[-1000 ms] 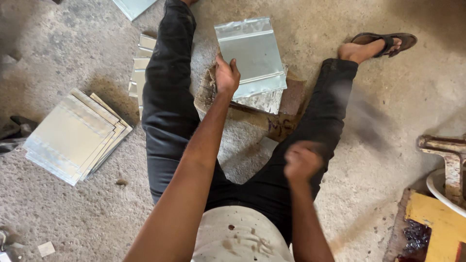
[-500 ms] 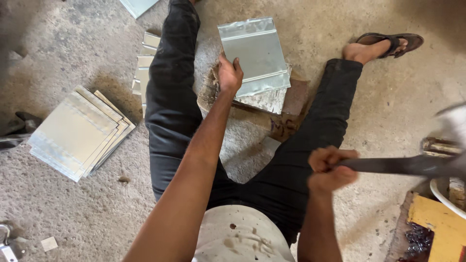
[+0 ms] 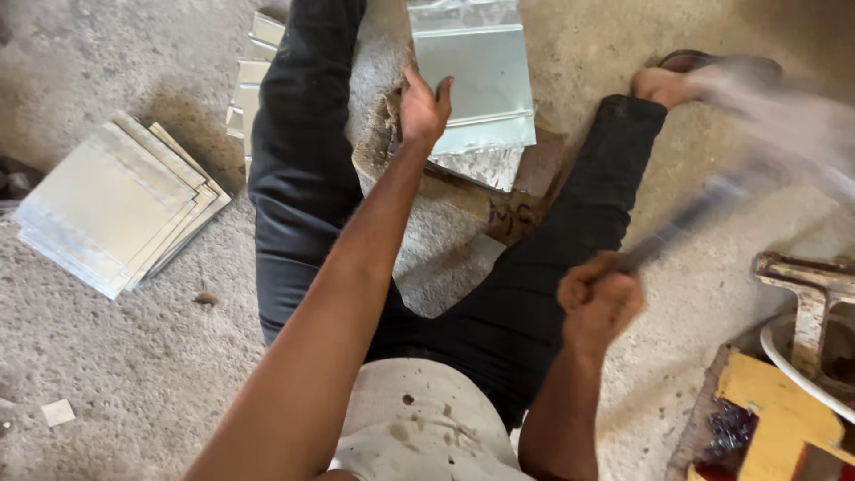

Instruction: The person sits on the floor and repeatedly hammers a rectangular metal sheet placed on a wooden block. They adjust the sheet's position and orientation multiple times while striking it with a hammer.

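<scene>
I sit on a concrete floor with my legs spread. My left hand (image 3: pixel 421 107) presses on the left edge of a shiny metal sheet (image 3: pixel 476 71), which lies on a worn wooden block (image 3: pixel 525 183) between my legs. My right hand (image 3: pixel 598 298) is closed around the handle of a hammer (image 3: pixel 712 191). The hammer is blurred by motion and points up and to the right, its head smeared above my right foot.
A stack of square metal sheets (image 3: pixel 111 209) lies on the floor at left. More sheets (image 3: pixel 249 80) sit beside my left leg. A rusty metal fixture (image 3: pixel 815 294), a white hose and a yellow board (image 3: pixel 784 419) stand at the right edge.
My right hand has swung the hammer: it came into view pointing right, then rose toward the upper right. My left hand has stayed on the sheet.
</scene>
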